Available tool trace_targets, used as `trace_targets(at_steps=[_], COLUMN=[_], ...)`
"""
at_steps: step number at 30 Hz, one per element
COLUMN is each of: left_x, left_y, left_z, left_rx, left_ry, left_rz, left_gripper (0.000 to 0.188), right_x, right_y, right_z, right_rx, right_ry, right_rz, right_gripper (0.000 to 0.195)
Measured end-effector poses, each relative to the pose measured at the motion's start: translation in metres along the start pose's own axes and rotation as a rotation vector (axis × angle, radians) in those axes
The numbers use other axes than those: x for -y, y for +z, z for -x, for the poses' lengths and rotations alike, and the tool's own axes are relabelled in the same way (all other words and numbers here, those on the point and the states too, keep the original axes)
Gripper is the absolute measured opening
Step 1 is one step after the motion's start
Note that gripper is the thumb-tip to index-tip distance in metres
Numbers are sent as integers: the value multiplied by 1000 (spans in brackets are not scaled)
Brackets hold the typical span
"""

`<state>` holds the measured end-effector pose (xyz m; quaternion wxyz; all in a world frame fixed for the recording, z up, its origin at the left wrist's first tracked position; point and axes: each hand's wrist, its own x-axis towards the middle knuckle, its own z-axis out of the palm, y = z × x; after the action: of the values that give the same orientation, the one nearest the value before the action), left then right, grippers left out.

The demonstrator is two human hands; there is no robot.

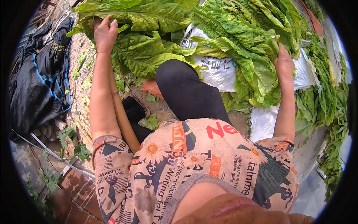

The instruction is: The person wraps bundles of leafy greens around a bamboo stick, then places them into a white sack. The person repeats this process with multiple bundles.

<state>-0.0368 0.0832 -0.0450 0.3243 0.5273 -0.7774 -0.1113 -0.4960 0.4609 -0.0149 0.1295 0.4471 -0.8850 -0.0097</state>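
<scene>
My left hand (105,36) is at the upper left, its fingers and thumb closed at the stem end of a broad yellow-green leaf (145,16) that looks like tobacco. What lies beneath those fingers is partly hidden. A smooth wooden pole (123,120) runs from my side up behind my left forearm; its far end is out of sight. Over at the right, my right hand (284,63) grips the thick cut stalks of a few leaves (256,70), which droop toward my knee. More large leaves (229,22) are heaped beyond on white woven plastic sacking (216,71) bearing print.
Black netting (39,86) with blue edging lies at the left by a rough concrete ledge (77,58). Leaves (318,98) hang in a long row at the right. My bent knee (184,86) rises between my hands. Several canes (85,130) lie beside the pole.
</scene>
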Motion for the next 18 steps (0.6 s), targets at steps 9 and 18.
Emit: trace_targets(at_steps=[9, 18], left_x=[-15, -8], left_y=[7, -2], left_z=[2, 8], left_rx=[11, -3], left_ry=[32, 10], left_rz=[65, 119], left_gripper=[41, 40], right_x=[189, 198], right_y=[159, 115], right_z=[-50, -53], right_rx=[308, 462], right_ry=[-431, -308], right_rz=[-104, -354], right_gripper=[24, 24])
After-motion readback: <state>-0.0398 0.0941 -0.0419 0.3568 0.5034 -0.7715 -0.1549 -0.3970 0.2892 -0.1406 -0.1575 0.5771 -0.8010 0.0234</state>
